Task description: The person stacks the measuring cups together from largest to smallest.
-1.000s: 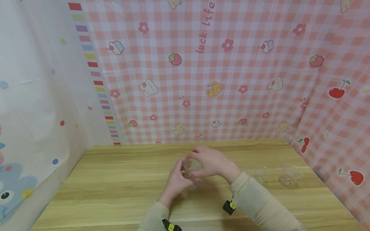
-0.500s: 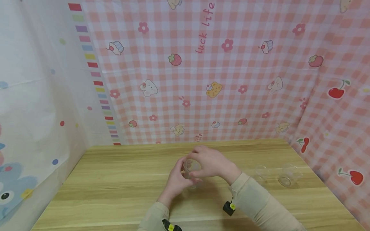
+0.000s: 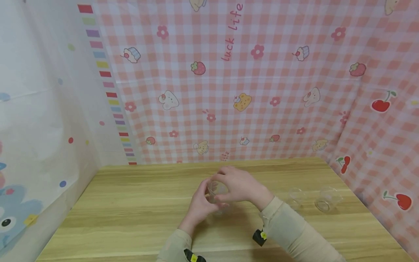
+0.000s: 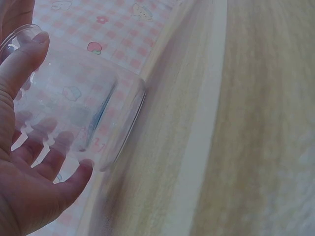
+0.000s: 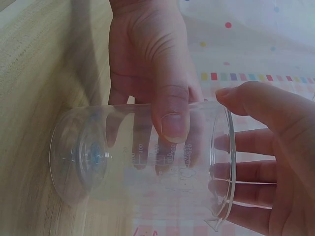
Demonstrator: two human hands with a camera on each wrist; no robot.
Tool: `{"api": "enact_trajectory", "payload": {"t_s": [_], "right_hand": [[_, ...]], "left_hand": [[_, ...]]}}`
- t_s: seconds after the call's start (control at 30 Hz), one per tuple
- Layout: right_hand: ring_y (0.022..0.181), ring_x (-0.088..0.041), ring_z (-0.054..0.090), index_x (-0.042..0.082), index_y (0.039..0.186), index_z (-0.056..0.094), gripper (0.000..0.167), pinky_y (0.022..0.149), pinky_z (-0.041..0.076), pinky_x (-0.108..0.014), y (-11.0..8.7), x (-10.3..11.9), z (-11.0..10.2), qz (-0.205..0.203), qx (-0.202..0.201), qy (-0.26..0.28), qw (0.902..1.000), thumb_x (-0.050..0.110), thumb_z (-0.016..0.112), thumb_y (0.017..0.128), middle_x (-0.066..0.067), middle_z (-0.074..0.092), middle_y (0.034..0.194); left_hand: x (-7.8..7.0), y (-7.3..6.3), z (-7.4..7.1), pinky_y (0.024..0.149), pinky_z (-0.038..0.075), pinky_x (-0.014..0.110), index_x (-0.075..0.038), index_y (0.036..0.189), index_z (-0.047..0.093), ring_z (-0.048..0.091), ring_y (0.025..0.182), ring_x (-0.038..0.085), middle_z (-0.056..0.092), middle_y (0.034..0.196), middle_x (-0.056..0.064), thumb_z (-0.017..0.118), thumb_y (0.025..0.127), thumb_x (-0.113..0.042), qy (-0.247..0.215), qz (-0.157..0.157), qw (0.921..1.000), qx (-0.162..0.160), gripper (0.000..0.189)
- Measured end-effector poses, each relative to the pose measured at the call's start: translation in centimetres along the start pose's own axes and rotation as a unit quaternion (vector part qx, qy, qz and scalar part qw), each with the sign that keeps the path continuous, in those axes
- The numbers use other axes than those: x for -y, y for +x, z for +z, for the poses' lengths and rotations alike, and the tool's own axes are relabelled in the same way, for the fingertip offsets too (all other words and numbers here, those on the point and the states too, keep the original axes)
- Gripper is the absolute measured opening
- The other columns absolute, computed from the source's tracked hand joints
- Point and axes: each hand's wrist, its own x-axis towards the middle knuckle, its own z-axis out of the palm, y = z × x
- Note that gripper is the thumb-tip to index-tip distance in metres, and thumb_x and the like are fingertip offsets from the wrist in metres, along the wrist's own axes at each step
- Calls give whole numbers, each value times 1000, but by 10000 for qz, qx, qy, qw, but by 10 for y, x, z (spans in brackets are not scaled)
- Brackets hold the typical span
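Note:
A clear graduated beaker [image 3: 218, 187] with a pouring lip stands near the middle of the table, held between both hands. My left hand [image 3: 199, 204] wraps round its body, with the thumb [image 5: 173, 125] across the printed scale in the right wrist view. Over the top, my right hand [image 3: 239, 185] grips the rim [image 5: 231, 162] between thumb and fingers. Inside the beaker [image 4: 74, 98], a second round base [image 5: 93, 155] shows above the outer base [image 5: 53, 157], like a smaller beaker nested in it. The left wrist view has the outer base close over the wood.
Two more clear beakers stand on the table's right side, one beaker [image 3: 324, 205] near the right edge and a fainter beaker [image 3: 295, 196] beside the right sleeve [image 3: 291, 225]. Patterned cloth [image 3: 183, 120] walls the wooden table [image 3: 137, 211] at the back and sides.

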Motion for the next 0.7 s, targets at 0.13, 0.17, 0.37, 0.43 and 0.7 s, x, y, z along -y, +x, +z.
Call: {"api": "enact_trajectory", "payload": {"t_s": [0.13,0.17,0.37,0.43,0.7], "right_hand": [[96,-19,60,18,122,68,48,74,54,-35,0,0,0,2,-14,-7,10000,44,73,81,-3,62,110],[95,-19,60,18,121,68,47,74,54,-35,0,0,0,5,-16,-6,10000,44,73,81,-3,62,110],[95,-19,60,19,121,69,47,73,54,-35,0,0,0,-3,-39,-13,10000,44,73,82,-3,62,111],[96,-19,60,19,121,69,46,73,54,-36,0,0,0,5,-50,-21,10000,44,73,82,-3,62,111],[96,-18,59,21,121,68,47,74,54,-35,0,0,3,5,-82,-82,9999,46,73,81,-2,62,110]], "left_hand": [[0,0,0,94,50,43,-15,142,45,54,119,31,53,136,7,89,73,-18,-39,54,10000,14,83],[0,0,0,93,50,43,-15,142,45,54,118,31,53,135,7,89,73,-18,-59,53,10000,15,83],[0,0,0,95,49,43,-19,143,44,54,118,28,53,136,4,89,73,-21,-9,19,10000,14,83],[0,0,0,95,49,44,-19,143,44,54,119,28,53,137,4,89,73,-21,-5,19,10000,19,83],[1,0,0,95,49,45,-18,143,44,54,118,30,53,136,6,89,72,-21,-42,-45,10000,3,84]]}}
